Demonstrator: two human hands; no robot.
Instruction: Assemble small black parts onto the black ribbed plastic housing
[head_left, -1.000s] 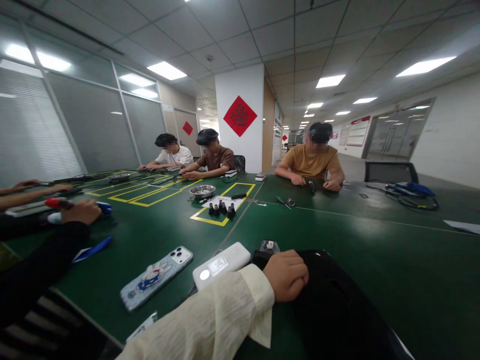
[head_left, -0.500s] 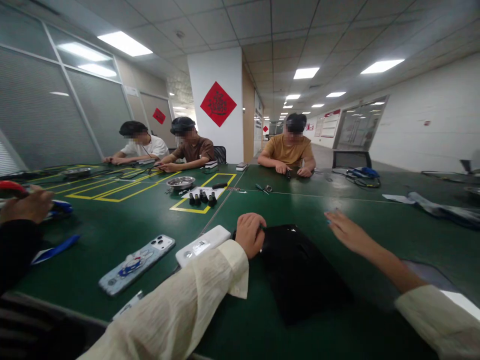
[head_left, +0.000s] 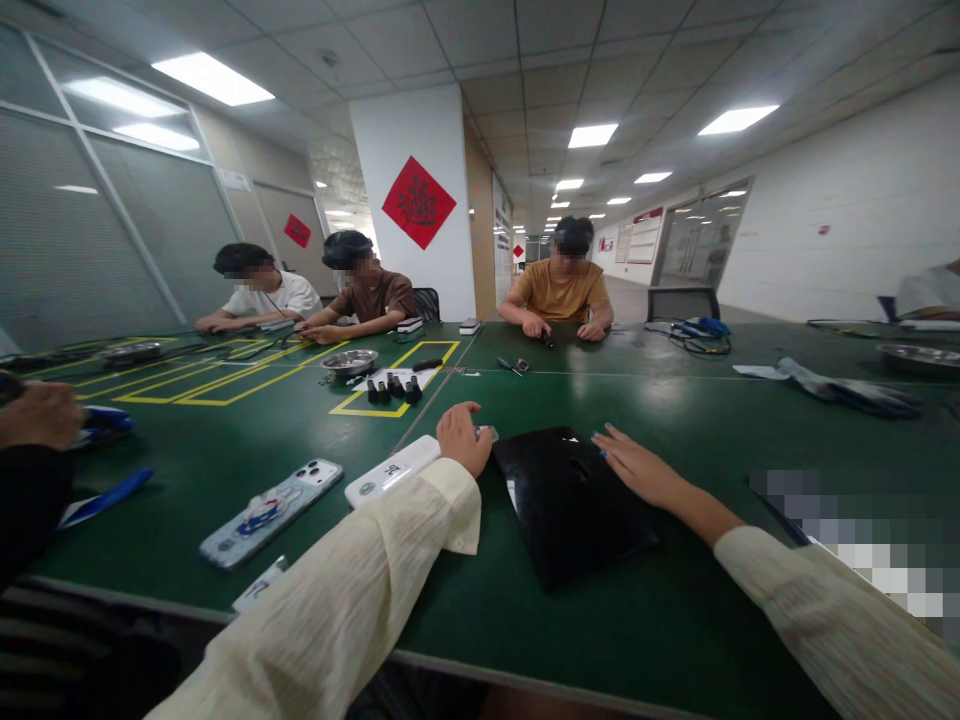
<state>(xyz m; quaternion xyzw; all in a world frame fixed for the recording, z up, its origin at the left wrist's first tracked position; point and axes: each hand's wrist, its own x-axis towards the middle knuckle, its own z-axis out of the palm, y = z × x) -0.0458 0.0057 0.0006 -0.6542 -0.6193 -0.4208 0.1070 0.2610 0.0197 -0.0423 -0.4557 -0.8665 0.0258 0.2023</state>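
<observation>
A flat glossy black panel (head_left: 574,510) with a small slot near its far edge lies on the green table in front of me. My right hand (head_left: 637,465) has its fingers stretched out, the tips at the panel's far right corner. My left hand (head_left: 463,440) is by the far left corner, fingers curled around a small greyish object (head_left: 487,433) that is mostly hidden. Just left of that hand sits a white device (head_left: 394,472) with a number label, partly behind my sleeve. Farther left is a phone (head_left: 271,512) in a cartoon case.
Several black cylindrical parts (head_left: 394,389) stand on white paper near a metal bowl (head_left: 350,362). A neighbour's hand (head_left: 37,415) is at the left edge, above a blue strip (head_left: 109,498). Three people sit across the table (head_left: 300,440). Grey cloth (head_left: 844,388) lies at right.
My right hand has moved left and down to the panel's edge. The panel now lies flatter, and my left hand has shifted off its corner to the left. The view has turned slightly.
</observation>
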